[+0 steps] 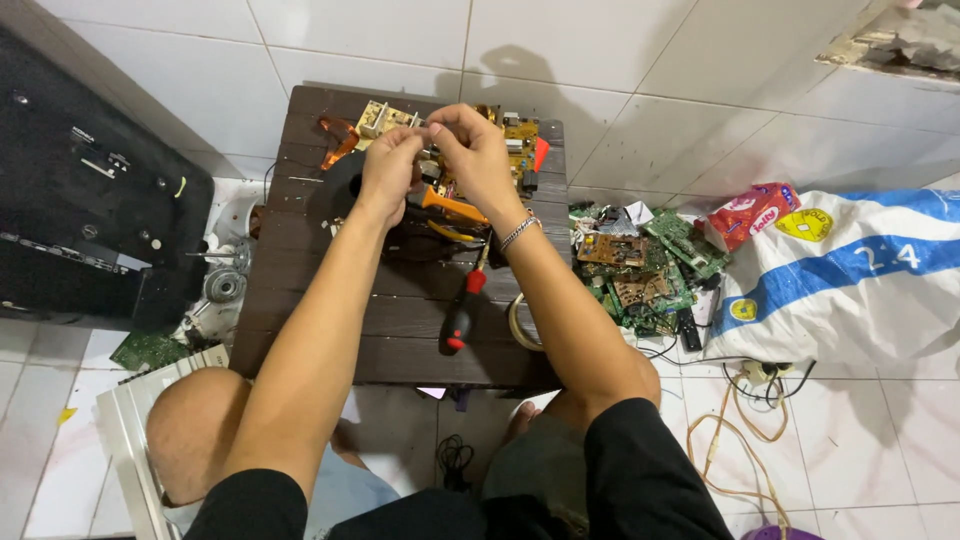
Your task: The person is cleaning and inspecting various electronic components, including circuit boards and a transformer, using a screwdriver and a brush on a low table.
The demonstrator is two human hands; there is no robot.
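Observation:
Over the far part of a dark wooden table, my left hand and my right hand meet, fingers pinched together on a small part held between them; the part is too small to identify. Right behind the hands lies a yellow circuit board with components. Under my wrists rests an orange-handled tool. Nearer to me on the table lies a red-and-black screwdriver. A metal bracelet sits on my right wrist.
A pile of green circuit boards lies on the tiled floor to the right, beside a red packet and a white-and-blue sack. A black appliance casing stands left. A tape roll and cables lie nearby.

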